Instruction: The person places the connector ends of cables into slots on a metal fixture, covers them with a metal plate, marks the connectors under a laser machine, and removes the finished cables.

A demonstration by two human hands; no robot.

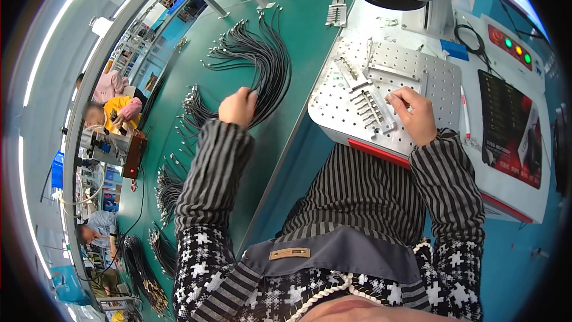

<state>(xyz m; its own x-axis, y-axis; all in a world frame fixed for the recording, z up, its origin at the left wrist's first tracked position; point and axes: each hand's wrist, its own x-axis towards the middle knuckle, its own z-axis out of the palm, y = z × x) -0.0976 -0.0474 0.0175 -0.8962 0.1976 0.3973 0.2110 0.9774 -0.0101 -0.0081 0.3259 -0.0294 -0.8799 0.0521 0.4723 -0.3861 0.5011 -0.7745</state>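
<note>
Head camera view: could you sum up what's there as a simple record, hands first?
Left hand: curled at the black cables; grip hidden
Right hand: beside the slotted metal fixture; contact unclear
Under cables: green table
Under fixture: perforated metal plate
Right of plate: red-and-white pen
Upper right: panel with lit green and yellow lights

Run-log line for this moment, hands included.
left hand: at black cables | right hand: beside slotted fixture, contact unclear | fixture: on perforated worktop

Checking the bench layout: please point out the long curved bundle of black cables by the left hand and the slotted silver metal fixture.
Cable bundle (279,68), head view: outer bend.
Metal fixture (370,107), head view: slotted part.
</note>
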